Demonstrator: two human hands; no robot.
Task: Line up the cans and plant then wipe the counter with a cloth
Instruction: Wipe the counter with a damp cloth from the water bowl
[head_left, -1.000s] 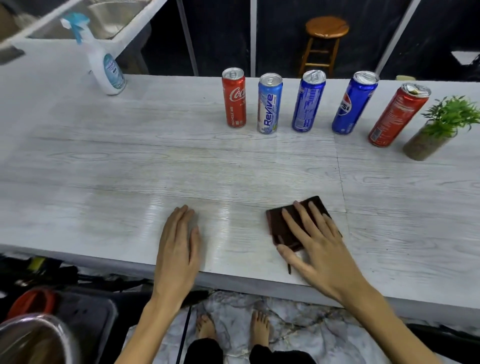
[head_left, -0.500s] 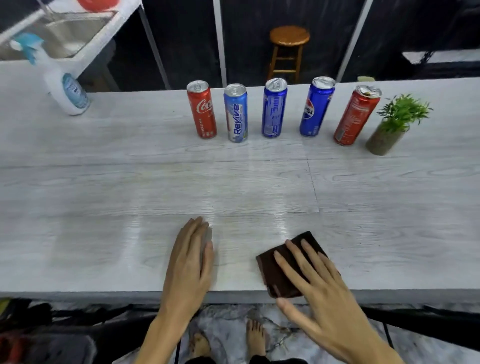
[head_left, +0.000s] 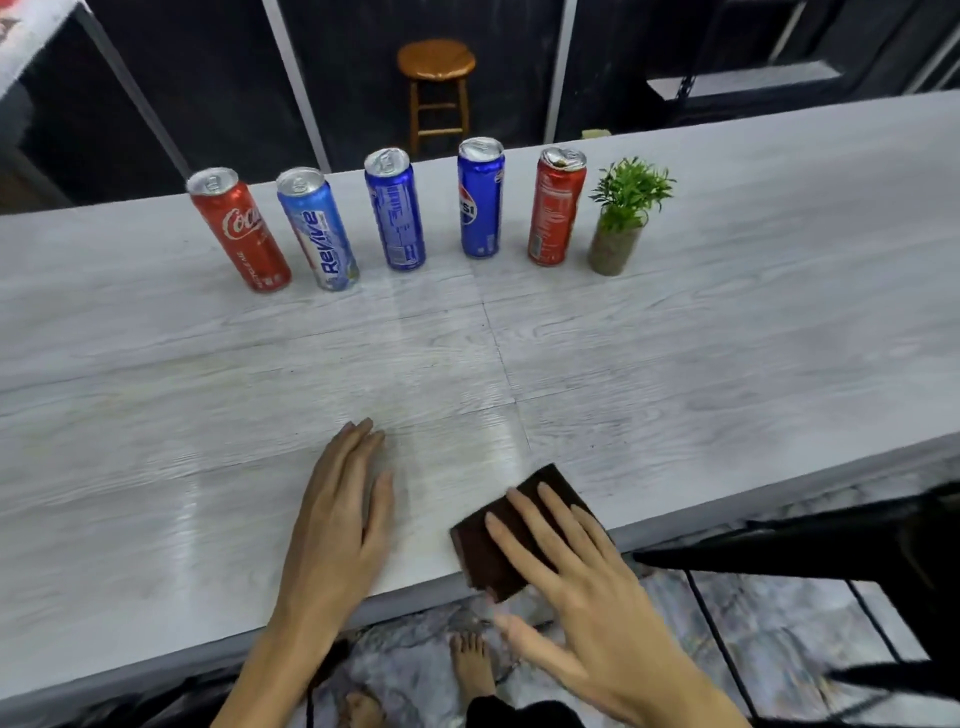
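Note:
Several cans stand in a row at the far side of the pale wood-grain counter (head_left: 675, 374): a red Coca-Cola can (head_left: 240, 229), a Revive can (head_left: 318, 229), a blue can (head_left: 395, 209), a Pepsi can (head_left: 481, 198) and a red can (head_left: 557, 207). A small potted plant (head_left: 621, 215) ends the row on the right. A folded dark brown cloth (head_left: 498, 540) lies at the counter's near edge, partly overhanging it. My right hand (head_left: 576, 587) presses flat on the cloth, fingers spread. My left hand (head_left: 340, 519) rests flat on the bare counter, left of the cloth.
A wooden stool (head_left: 437, 91) stands behind the counter against dark panels. A dark frame (head_left: 831, 545) juts in at the lower right, beside the counter's near edge. My bare feet show on the marbled floor below.
The cloth under my right hand has slid toward the counter's near edge and now overhangs it. The view has swung right, so the spray bottle has left the frame.

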